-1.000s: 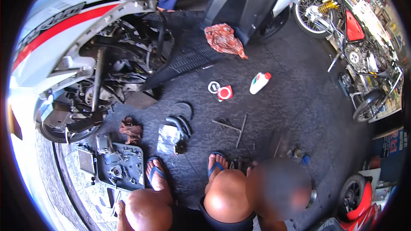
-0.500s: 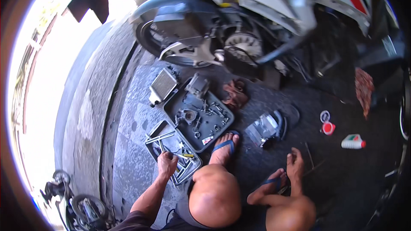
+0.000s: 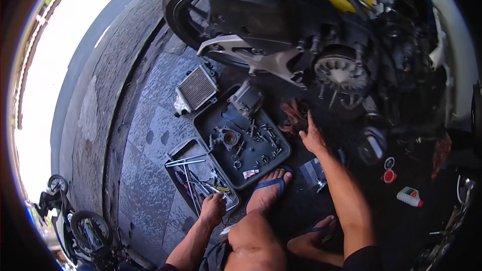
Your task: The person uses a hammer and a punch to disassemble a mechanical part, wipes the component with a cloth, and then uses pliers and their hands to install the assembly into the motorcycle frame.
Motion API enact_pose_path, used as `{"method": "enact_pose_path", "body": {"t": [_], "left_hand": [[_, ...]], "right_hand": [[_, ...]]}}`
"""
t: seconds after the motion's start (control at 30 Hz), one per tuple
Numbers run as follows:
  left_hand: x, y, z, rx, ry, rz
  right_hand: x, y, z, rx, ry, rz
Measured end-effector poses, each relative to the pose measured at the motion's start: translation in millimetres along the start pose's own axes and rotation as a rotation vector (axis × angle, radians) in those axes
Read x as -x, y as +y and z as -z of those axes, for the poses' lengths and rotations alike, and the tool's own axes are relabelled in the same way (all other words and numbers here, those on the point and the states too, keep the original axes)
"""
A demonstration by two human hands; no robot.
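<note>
My left hand (image 3: 213,209) is closed at the near edge of the tool tray (image 3: 169,179), its knuckles up; what it holds, if anything, is hidden. In that tray lie T-handle wrenches (image 3: 187,161) and a yellow-handled tool (image 3: 223,189). My right hand (image 3: 313,138) stretches forward with index finger and thumb apart, right beside a crumpled reddish-brown rag (image 3: 291,116); whether it touches the cloth I cannot tell. Left of the rag, a dark parts tray (image 3: 255,169) carries a grey metal housing (image 3: 246,99), a round flanged part (image 3: 229,139) and several bolts (image 3: 271,135).
A partly stripped scooter (image 3: 261,15) stands ahead, its finned fan wheel (image 3: 341,70) exposed. Beside the parts tray lies a radiator (image 3: 198,89). My sandalled foot (image 3: 268,188) is at the tray's near edge. On the right are a white bottle (image 3: 409,196) and a red cap (image 3: 389,175).
My right hand has gone forward from beside my right leg to the rag. My left hand has shifted from over the tools to the tray's near edge. The view has moved closer to the scooter.
</note>
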State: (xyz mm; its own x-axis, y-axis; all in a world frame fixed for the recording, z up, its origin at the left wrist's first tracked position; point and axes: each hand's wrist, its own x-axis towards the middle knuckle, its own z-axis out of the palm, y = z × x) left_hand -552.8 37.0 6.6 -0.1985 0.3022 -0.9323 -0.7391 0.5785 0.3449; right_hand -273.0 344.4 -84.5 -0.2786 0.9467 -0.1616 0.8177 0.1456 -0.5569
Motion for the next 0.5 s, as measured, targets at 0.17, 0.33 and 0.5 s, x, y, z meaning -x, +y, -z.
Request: {"method": "enact_pose_path", "body": {"t": [0.17, 0.33, 0.5], "left_hand": [[18.1, 4.1, 29.3, -0.247, 0.125, -0.149], [-11.0, -4.8, 30.4, -0.27, 0.021, -0.192], [-28.8, 12.0, 1.1, -0.006, -0.146, -0.064]], "right_hand": [[-23.3, 18.5, -59.1, 0.083, 0.068, -0.039], [-10.4, 3.7, 54.5, 0.179, 0.025, -0.03], [116.6, 5.7, 191.6, 0.021, -0.159, -0.077]]}}
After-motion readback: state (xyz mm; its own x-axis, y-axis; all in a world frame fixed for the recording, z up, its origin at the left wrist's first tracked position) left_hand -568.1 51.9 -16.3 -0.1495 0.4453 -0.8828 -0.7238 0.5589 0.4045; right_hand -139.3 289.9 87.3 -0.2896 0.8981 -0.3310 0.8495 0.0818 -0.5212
